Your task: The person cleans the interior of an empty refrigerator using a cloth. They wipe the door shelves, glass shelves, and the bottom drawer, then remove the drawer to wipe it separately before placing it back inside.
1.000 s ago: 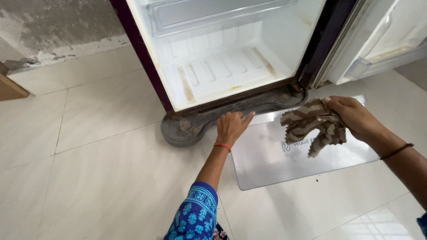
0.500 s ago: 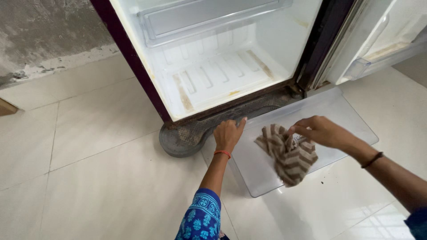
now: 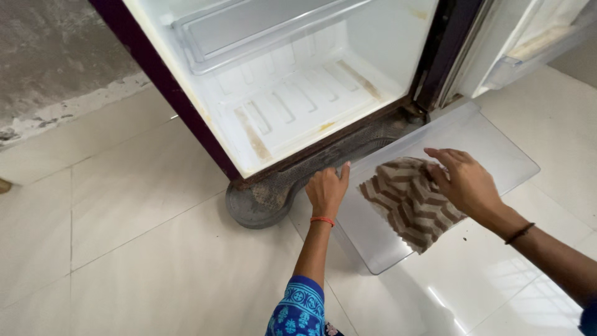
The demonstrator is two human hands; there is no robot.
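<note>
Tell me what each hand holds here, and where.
The right hand presses flat on the striped cloth at its right edge; no closed grip. The left hand rests on the clear tray's left edge.

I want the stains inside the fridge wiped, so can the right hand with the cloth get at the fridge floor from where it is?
Probably yes. The right hand presses the striped cloth on the clear shelf panel just outside the open fridge, and nothing stands between it and the stained fridge floor.
</note>
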